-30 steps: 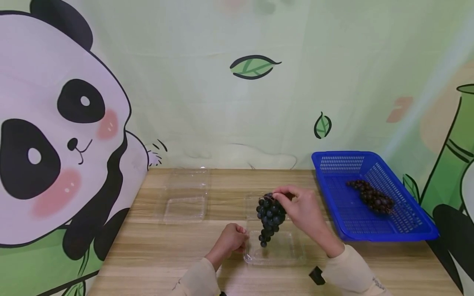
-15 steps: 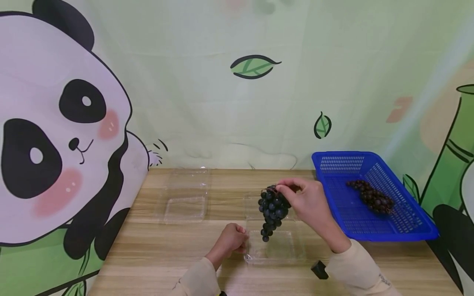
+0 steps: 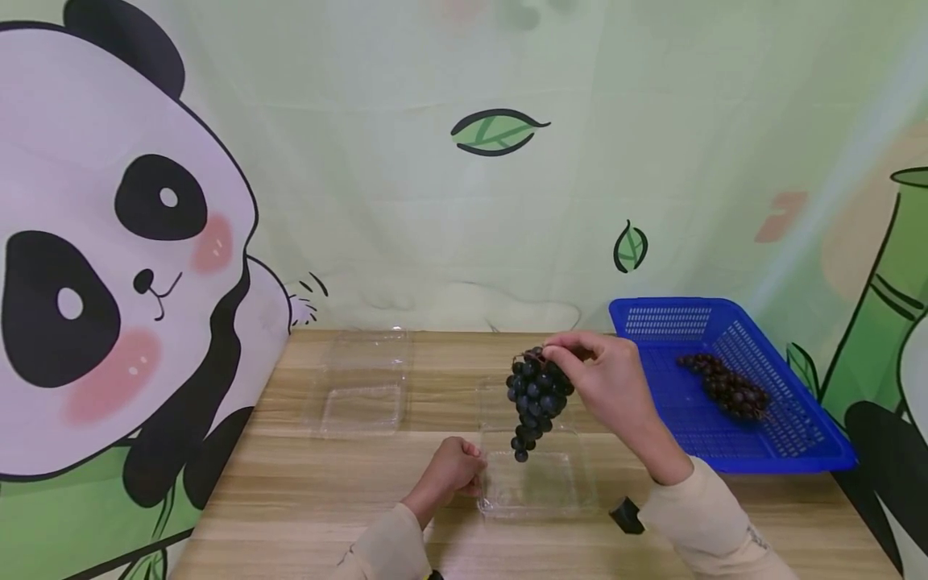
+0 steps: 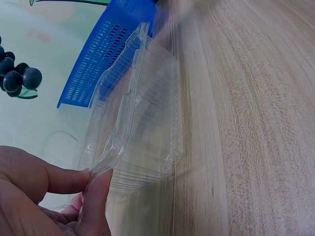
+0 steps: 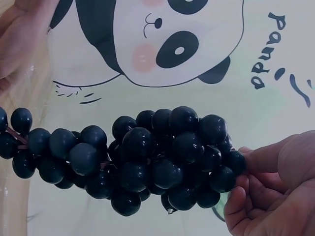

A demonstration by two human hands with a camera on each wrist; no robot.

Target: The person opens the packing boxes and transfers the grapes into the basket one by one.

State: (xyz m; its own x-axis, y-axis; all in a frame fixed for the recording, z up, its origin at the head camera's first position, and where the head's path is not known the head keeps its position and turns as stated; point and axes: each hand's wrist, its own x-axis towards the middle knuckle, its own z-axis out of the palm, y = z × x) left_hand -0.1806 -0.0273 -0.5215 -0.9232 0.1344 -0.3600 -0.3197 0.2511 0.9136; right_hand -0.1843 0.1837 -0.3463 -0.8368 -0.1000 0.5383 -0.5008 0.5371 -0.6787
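A bunch of dark grapes (image 3: 538, 395) hangs above a clear plastic clamshell box (image 3: 536, 491), its narrow end pointing down. My right hand (image 3: 612, 391) pinches the bunch at its top between thumb and fingers; the right wrist view shows the thumb and fingertips at the thick end of the grapes (image 5: 162, 162). With thumb and forefinger my left hand (image 3: 451, 471) pinches the left rim of the box. In the left wrist view the clear box (image 4: 142, 113) stands open on the table beside the left hand (image 4: 54, 191).
A blue perforated basket (image 3: 754, 463) stands at the right, with a reddish-dark bunch of grapes (image 3: 732, 388) lying in it. Another clear plastic box (image 3: 362, 409) sits at the back left of the wooden table (image 3: 290, 499). A panda-print cloth (image 3: 406, 201) hangs behind.
My right hand has lifted the bunch of grapes higher and slightly to the right, away from the box. The left hand has stayed on the box rim.
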